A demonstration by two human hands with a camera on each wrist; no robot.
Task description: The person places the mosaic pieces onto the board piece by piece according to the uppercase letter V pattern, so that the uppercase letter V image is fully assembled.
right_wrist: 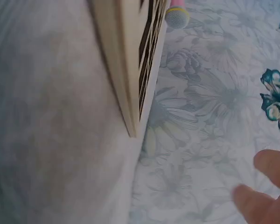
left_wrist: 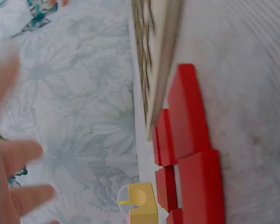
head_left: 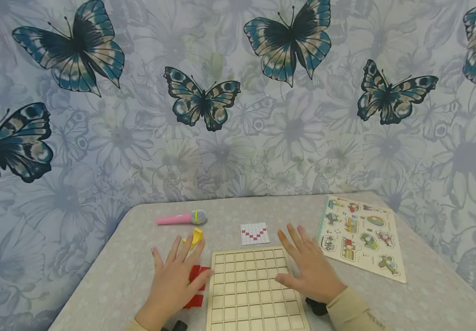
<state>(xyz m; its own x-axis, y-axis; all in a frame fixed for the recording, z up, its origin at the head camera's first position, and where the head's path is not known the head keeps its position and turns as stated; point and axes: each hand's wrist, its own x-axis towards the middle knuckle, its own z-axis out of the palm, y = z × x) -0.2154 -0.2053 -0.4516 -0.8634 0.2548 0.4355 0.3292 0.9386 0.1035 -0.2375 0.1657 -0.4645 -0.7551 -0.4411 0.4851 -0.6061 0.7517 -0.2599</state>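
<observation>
A wooden grid board (head_left: pixel 246 287) lies at the front middle of the table, its square cells bare. My left hand (head_left: pixel 173 280) is spread above the board's left side, over several red blocks (head_left: pixel 196 301); its fingers hold nothing. In the left wrist view the red blocks (left_wrist: pixel 189 112) lie flat beside the board's edge (left_wrist: pixel 165 60). Past my left fingertips is a yellow block (head_left: pixel 197 236). My right hand (head_left: pixel 310 269) hovers at the board's right edge with fingers spread, holding nothing. Behind the board lies a small pattern card (head_left: pixel 255 233) with pink squares in a V.
A pink toy microphone (head_left: pixel 180 218) lies at the back left. At the right rests a picture puzzle board (head_left: pixel 362 236) with cartoon pieces. Behind the table (head_left: pixel 295 211) stands a wall (head_left: pixel 229 161) with flower and butterfly patterns.
</observation>
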